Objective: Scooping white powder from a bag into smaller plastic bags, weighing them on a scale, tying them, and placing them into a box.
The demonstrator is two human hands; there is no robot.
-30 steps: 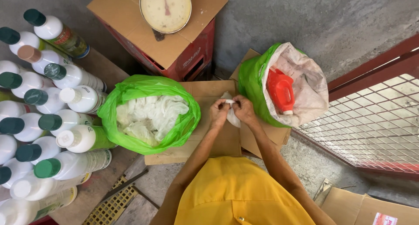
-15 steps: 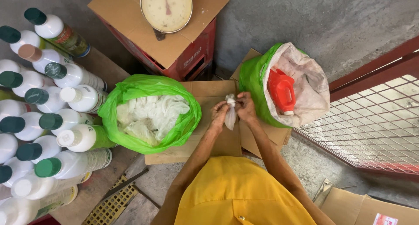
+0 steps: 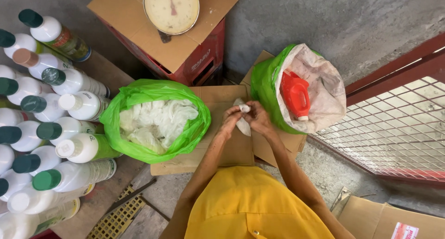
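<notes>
Both hands meet at center frame, over a flat piece of cardboard [image 3: 222, 151]. Left hand [image 3: 230, 121] and right hand [image 3: 258, 118] are both pinched shut on a small white plastic bag [image 3: 242, 123], which hangs crumpled btwn them; its top sits at the fingertips, the rest droops down toward the cardboard. Fingers curled tight, not spread.

Just left of the hands: a green bag [image 3: 155, 121], mouth open, full of more white plastic bags w/ a rumpled look. Just right of the hands: a 2nd green bag lined w/ a whitish sack [image 3: 320, 81], open, w/ a red jug [image 3: 296, 94] inside, cap end down-right.

Upper center of frame: a round weighing scale [image 3: 171, 9] sits on a cardboard sheet atop a red crate [image 3: 204, 58]. Left edge of frame: rows of white bottles [image 3: 69, 114], mostly green caps, a few white or brownish, lying packed together. Right side: red metal frame w/ wire mesh [image 3: 394, 132]. Bottom center: the person's yellow shirt [image 3: 252, 206]. Lower right corner: a cardboard box [image 3: 394, 220].
</notes>
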